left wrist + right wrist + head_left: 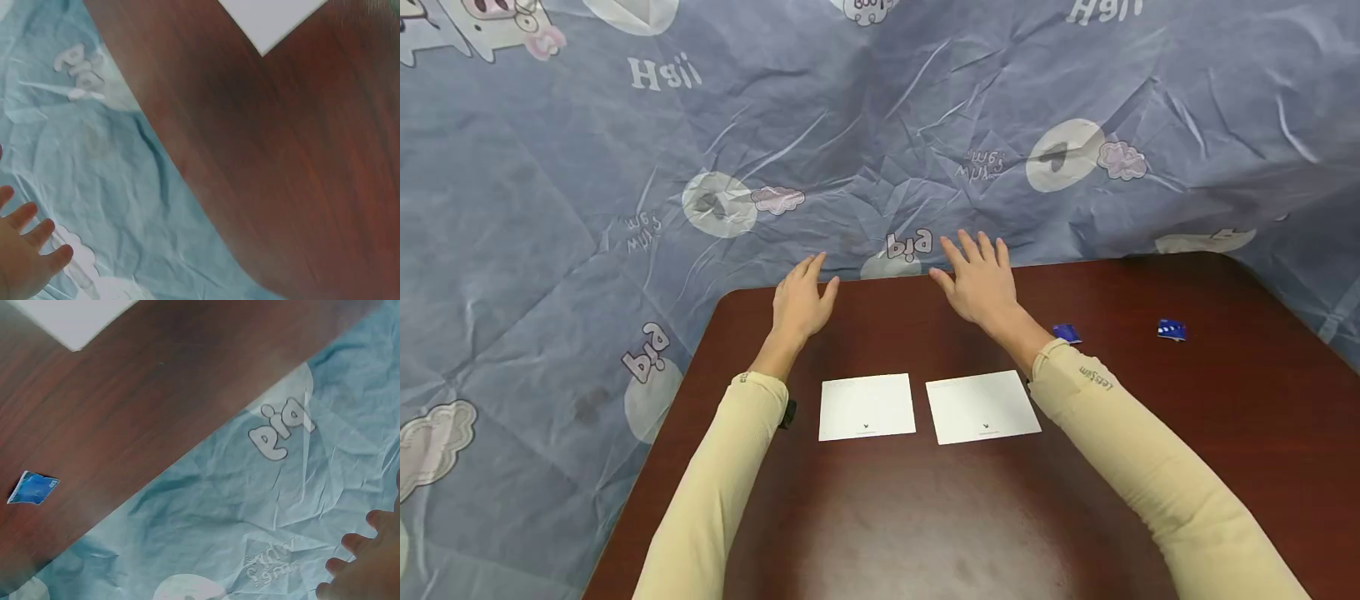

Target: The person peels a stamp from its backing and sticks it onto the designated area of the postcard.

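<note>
Two white cards (867, 407) lie side by side on the dark red-brown table (880, 517), each with a small dark mark near its lower edge; the right card (982, 406) is slightly turned. My left hand (797, 307) is raised beyond the left card, toward the table's far edge, fingers extended and holding nothing. Past the right card my right hand (981, 286) is raised too, fingers spread, nothing in its grasp. Both wrist views show fingers of each hand against the blue cloth, with a white card corner (265, 28) at the top of the left one.
A small blue packet (1066, 333) lies beside my right forearm, and another blue packet (1172, 330) sits farther right. Blue printed cloth (865, 125) hangs behind the table and along its left side. A dark band (787, 414) shows at my left wrist.
</note>
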Available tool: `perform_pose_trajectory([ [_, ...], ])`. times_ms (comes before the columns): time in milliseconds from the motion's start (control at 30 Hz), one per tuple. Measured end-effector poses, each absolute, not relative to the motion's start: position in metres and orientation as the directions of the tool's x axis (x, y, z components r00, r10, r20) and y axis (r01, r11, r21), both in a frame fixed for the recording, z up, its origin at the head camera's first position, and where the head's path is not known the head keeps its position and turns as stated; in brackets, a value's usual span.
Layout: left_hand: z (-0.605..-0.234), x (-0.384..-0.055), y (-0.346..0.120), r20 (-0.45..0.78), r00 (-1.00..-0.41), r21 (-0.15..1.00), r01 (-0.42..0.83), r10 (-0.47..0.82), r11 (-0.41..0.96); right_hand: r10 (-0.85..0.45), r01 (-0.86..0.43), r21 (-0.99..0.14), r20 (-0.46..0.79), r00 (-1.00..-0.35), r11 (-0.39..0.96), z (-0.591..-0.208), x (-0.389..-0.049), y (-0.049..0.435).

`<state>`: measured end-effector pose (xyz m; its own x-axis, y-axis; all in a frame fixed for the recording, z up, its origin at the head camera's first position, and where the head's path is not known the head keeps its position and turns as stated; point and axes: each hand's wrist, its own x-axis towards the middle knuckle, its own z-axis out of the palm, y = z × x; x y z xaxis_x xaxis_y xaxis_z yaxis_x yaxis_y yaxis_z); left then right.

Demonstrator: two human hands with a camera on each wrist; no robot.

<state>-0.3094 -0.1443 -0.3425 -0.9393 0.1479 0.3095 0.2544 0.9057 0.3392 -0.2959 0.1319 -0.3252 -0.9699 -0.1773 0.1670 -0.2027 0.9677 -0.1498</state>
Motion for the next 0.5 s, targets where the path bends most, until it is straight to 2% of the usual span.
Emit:
perform_pose_trajectory([
  [133, -0.353, -0.298, -0.136, 0.415, -0.897, 0.418, 0.336, 0.152, 0.844, -0.219, -0.251, -0.145, 0.208, -0.953, 0.957, -0.343, -0.277, 0.136],
  [300, -0.363, -0.278, -0.126, 0.587, -0.804, 0.519, 0.462, 0.093, 0.719, -0.268, -0.318, -0.157, 0.274, -0.924, 0.935, -0.366, -0.248, 0.143],
  [500, -0.370, -0.260, -0.120, 0.652, -0.755, 0.593, 0.567, 0.074, 0.572, -0.298, -0.350, -0.163, 0.277, -0.913, 0.922, -0.390, -0.213, 0.156],
])
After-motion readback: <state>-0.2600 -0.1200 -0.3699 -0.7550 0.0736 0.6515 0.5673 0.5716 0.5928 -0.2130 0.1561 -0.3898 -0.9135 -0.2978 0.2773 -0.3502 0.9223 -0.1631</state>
